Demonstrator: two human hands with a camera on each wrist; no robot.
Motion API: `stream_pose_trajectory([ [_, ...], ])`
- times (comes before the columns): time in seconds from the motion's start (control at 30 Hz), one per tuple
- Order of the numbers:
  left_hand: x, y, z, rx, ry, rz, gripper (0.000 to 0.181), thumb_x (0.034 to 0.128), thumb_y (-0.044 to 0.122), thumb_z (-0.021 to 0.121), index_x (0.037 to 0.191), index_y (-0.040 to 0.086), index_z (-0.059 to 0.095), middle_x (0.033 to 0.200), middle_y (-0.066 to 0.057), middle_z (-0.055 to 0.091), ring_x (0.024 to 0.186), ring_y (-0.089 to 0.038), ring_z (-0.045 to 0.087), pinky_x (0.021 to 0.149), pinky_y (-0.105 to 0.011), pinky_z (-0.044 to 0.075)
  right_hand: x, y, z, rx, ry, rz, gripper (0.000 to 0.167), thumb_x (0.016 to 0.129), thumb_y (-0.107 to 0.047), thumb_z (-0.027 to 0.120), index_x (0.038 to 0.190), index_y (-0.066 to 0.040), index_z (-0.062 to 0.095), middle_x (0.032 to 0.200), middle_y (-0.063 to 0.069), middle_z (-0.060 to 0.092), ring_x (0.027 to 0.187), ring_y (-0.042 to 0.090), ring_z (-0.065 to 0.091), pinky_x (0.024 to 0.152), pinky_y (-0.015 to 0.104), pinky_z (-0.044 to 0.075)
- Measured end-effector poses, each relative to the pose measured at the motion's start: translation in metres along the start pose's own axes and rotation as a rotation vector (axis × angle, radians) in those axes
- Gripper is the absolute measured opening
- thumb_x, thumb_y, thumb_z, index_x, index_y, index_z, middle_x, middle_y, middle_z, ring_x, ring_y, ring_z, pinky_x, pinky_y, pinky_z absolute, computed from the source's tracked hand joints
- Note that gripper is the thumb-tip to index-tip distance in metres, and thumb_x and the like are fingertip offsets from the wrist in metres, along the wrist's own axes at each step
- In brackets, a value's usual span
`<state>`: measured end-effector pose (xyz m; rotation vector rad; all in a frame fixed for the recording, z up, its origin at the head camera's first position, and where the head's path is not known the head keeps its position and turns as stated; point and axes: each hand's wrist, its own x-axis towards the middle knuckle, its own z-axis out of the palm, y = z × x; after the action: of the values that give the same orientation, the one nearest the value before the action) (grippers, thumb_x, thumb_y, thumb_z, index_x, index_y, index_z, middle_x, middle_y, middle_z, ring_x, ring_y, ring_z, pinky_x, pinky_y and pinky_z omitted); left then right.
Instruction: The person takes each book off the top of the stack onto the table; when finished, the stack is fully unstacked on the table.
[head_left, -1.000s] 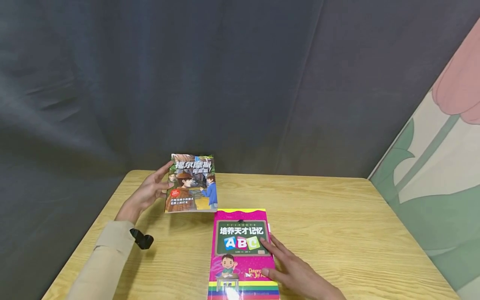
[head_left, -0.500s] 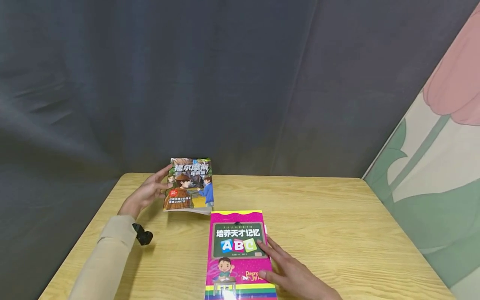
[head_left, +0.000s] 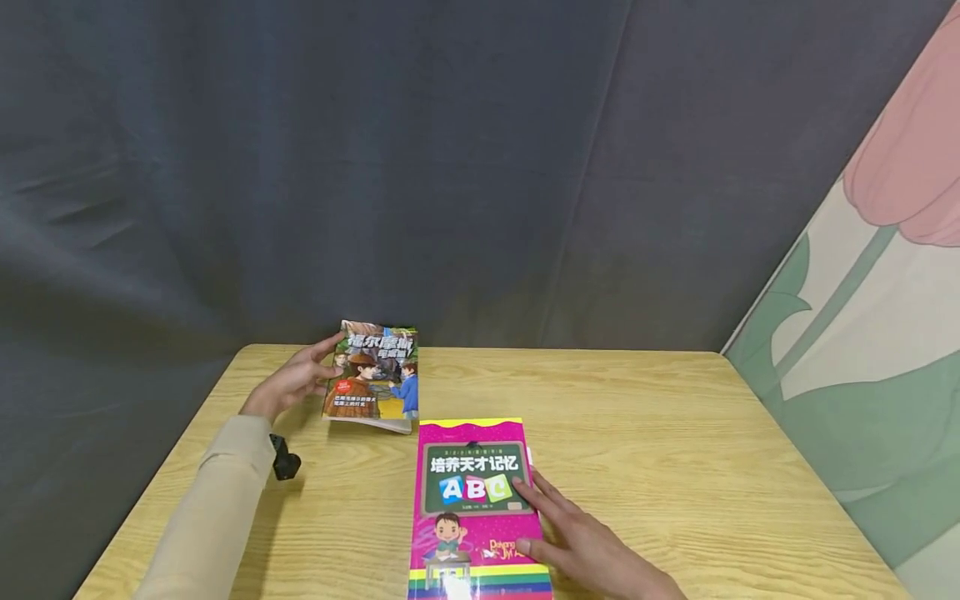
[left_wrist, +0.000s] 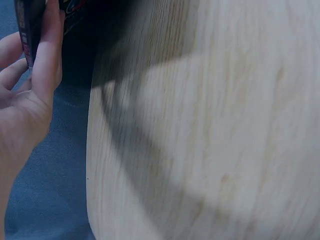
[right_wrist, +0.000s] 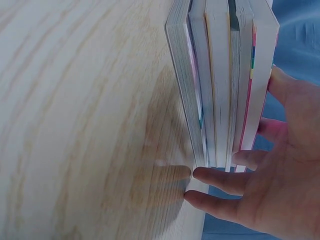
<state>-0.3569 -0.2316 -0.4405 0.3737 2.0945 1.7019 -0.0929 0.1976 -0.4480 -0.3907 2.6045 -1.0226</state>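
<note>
My left hand (head_left: 288,383) grips a paperback (head_left: 375,375) by its left edge, thumb on the illustrated cover, near the table's far left. Its lower pages fan a little below the cover, and a shadow lies beneath. In the left wrist view, the dark spine side of this book sits between thumb and fingers. A pink book (head_left: 472,533) with "ABC" on its cover tops a stack of books (right_wrist: 220,90) in front of me. At that stack's right side my right hand (head_left: 585,537) rests, a finger and the thumb touching the pink cover's edge, other fingers along the page edges.
The wooden table (head_left: 652,450) spreads beneath both hands. Behind it hangs a dark grey curtain (head_left: 450,167). On the right stands a panel with a tulip print (head_left: 862,333). A black wrist device (head_left: 285,458) sits at the left cuff.
The left hand has lowered the paperback slightly and moved it a bit away, its lower pages now showing. The right hand stays at the stack. The head view has shifted slightly.
</note>
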Motion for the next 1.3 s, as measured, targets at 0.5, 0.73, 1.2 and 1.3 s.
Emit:
stream_pose_trajectory([
  [0.5,0.004,-0.005,0.002,0.162,0.009,-0.119,0.074,0.0967,-0.001,0.048,0.156,0.014,0.007,0.158,-0.025,-0.005,0.096,-0.025,0.056,0.061,-0.036,0.046,0.0,0.001,0.002,-0.011,-0.004,-0.008,0.071,0.092,-0.057,0.053,0.153,-0.039,0.021,0.16,0.006,0.017,0.135,0.041,0.034,0.092,0.059,0.044],
  [0.73,0.002,-0.01,0.003,0.223,0.025,-0.129,0.073,0.0921,-0.009,0.042,0.155,0.007,0.01,0.148,-0.035,0.02,0.051,-0.011,0.029,0.051,-0.03,0.033,-0.005,-0.001,0.002,-0.033,0.012,-0.059,0.069,0.094,-0.056,0.05,0.154,-0.036,0.021,0.16,0.007,0.017,0.133,0.039,0.038,0.093,0.057,0.044],
  [1.2,0.003,-0.004,0.005,0.53,0.107,-0.072,0.068,0.0769,-0.016,0.043,0.143,-0.017,0.025,0.133,-0.046,0.034,0.045,-0.008,0.025,0.044,-0.025,0.03,-0.003,0.0,0.002,-0.012,-0.009,-0.028,0.071,0.093,-0.056,0.052,0.154,-0.038,0.02,0.16,0.006,0.016,0.134,0.039,0.036,0.092,0.056,0.045],
  [1.3,0.002,-0.001,0.005,0.699,0.17,-0.058,0.061,0.0788,-0.012,0.044,0.139,-0.017,0.036,0.122,-0.044,0.044,0.047,-0.01,0.028,0.046,-0.026,0.033,-0.003,0.0,0.002,-0.019,-0.006,-0.04,0.071,0.093,-0.057,0.051,0.154,-0.036,0.02,0.16,0.008,0.017,0.132,0.039,0.039,0.092,0.056,0.045],
])
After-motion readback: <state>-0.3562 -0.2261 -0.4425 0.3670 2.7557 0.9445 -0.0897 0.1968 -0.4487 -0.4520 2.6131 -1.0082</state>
